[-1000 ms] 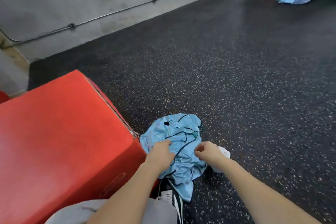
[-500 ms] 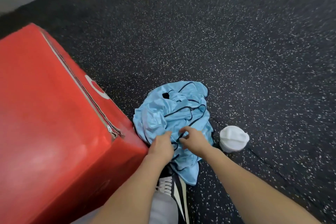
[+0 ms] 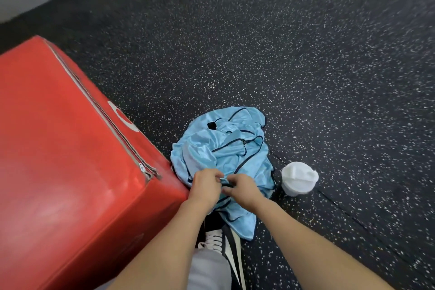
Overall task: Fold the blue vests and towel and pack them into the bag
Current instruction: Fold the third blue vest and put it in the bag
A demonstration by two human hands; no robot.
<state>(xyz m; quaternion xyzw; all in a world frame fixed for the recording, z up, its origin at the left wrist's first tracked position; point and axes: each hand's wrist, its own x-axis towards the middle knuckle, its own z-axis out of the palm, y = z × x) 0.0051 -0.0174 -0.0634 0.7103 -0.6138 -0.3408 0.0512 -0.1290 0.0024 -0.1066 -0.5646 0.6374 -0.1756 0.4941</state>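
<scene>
Both hands had a grip on the same bit of cloth: the left hand (image 3: 205, 186) and the right hand (image 3: 243, 189) were curled close together, each pinching a dark-trimmed edge at the near side of the heap of blue vests (image 3: 223, 150). The heap lay crumpled on the speckled floor (image 3: 306, 66), touching the corner of the red padded box (image 3: 70, 160) and draped partly over the person's shoe (image 3: 223, 242). Just beside the heap, to its right, stood a white rolled object (image 3: 299, 179), probably the towel, though that could not be told for sure. No bag was in view.

The head view was the only one. The vests looked thin, shiny and limp, so they would likely weigh little, slide over one another and tangle by their armholes and trim. A good hold would be the bound edge or the shoulders of one vest, lifting it clear of the rest so it hangs flat before folding.
</scene>
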